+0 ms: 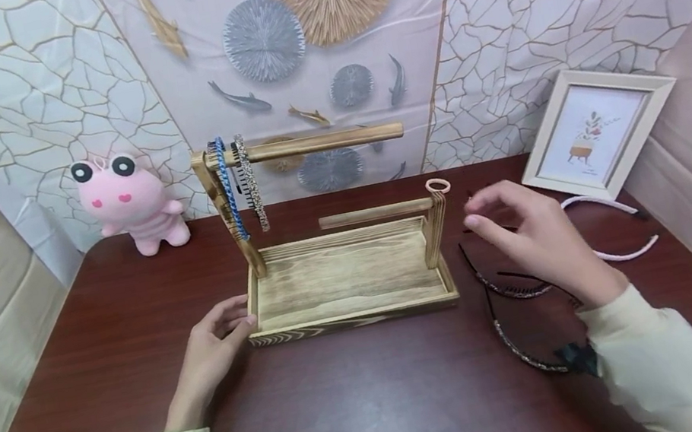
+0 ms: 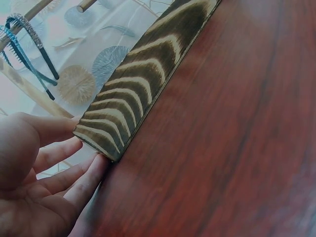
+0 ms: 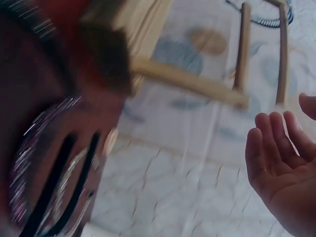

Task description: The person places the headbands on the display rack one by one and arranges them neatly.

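A wooden stand (image 1: 345, 274) has a shallow tray base, a tall left post with an upper bar (image 1: 333, 141), and a shorter right post (image 1: 435, 231) with a lower bar (image 1: 376, 213). A blue headband (image 1: 231, 190) and a glittery grey headband (image 1: 252, 186) hang near the upper bar's left end. My left hand (image 1: 216, 347) touches the tray's left end, thumb by the front corner and fingers along the side (image 2: 89, 182). Right of the stand, my right hand (image 1: 530, 237) is raised above dark headbands (image 1: 515, 290), holding nothing; its fingers are loosely bent. A small pinkish ring (image 1: 438, 186) shows at the right post's top.
A white headband (image 1: 630, 251) lies at the right, before a framed picture (image 1: 598, 129). Nearer the front is a dark glittery headband with a black bow (image 1: 577, 359). A pink plush toy (image 1: 131, 203) stands at the back left of the brown table (image 1: 365, 405).
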The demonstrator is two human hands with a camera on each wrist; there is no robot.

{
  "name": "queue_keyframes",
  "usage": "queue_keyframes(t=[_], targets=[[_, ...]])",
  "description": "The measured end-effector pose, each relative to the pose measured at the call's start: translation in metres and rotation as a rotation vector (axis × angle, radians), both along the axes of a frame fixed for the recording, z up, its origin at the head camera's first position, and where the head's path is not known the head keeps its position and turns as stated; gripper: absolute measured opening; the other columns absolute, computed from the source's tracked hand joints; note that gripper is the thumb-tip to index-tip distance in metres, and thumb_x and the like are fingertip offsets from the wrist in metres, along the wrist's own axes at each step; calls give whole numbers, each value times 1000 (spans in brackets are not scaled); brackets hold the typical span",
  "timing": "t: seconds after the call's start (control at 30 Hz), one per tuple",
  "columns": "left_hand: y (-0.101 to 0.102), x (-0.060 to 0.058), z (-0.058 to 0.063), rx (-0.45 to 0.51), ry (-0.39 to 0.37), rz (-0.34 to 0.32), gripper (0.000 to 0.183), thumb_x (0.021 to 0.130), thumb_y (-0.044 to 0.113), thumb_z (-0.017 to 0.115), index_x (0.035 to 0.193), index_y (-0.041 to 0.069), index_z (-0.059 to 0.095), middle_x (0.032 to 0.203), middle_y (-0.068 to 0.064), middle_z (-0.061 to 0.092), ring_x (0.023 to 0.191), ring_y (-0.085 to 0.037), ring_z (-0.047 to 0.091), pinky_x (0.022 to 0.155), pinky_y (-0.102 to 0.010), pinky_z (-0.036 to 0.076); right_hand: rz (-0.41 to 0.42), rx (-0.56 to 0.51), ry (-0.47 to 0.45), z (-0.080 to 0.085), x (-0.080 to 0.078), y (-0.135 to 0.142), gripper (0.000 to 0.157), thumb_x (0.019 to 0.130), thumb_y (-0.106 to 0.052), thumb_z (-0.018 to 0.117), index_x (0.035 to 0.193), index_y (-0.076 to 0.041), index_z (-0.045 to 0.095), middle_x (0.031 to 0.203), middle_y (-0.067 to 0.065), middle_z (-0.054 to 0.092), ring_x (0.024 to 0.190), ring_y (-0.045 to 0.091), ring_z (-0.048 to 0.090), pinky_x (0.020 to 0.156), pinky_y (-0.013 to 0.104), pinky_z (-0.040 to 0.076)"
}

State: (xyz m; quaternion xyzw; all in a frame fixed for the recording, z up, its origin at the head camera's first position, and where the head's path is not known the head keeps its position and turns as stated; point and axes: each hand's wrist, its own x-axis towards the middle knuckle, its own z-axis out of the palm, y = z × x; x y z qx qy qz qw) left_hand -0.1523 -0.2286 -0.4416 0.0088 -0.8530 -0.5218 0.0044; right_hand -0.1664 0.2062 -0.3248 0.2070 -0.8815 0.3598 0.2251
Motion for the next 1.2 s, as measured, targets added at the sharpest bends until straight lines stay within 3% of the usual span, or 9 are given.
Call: queue_keyframes(t=[0.1,0.3,0.43,0.57,0.8,1.0,1.2], targets=[[0,0,0,-8,-4,1,42,95,23,69,134,10,60,118,-15,68,111,-27,64,85,-19,48,-30,58,21,-8,12,22,14,86,-5,76,99,-9,70,96,0,69,86,-6,52,70,13,39],[-1,0,1,-16,-7,2,42,95,24,69,134,11,60,118,-15,68,112,-26,63,85,-19,47,-82,147,-26,-31,33,62,19,83,-6,79,97,-14,71,94,-3,67,79,-5,52,73,11,36],[-1,0,1,-9,3,-1,43,95,24,69,134,11,60,118,-15,68,111,-26,63,85,-18,47,-75,202,-66,-48,43,86,23,80,-5,80,98,-15,71,95,0,69,66,0,48,63,16,37],[0,1,2,-4,8,-3,44,95,25,70,135,10,60,118,-15,68,111,-25,63,85,-17,46,-65,233,-89,-63,52,107,27,77,-2,82,97,-16,71,92,-4,69,71,-2,51,64,15,38],[0,0,1,-12,7,-3,42,95,23,69,134,10,60,118,-15,68,112,-24,63,85,-16,46,69,150,-147,-84,61,133,38,67,14,80,97,-6,67,91,-14,66,78,-8,59,68,8,43],[0,0,1,-1,0,4,42,95,24,69,134,11,60,118,-15,68,111,-23,62,85,-16,46,211,155,-173,-94,63,143,47,64,20,79,101,-6,66,102,-11,62,86,-4,62,77,7,43],[0,-1,-1,-14,-3,1,42,95,25,68,134,11,60,118,-14,68,111,-21,62,85,-16,46,252,196,-212,-98,64,150,51,65,23,75,105,-7,66,107,-10,58,93,-6,58,78,6,43]])
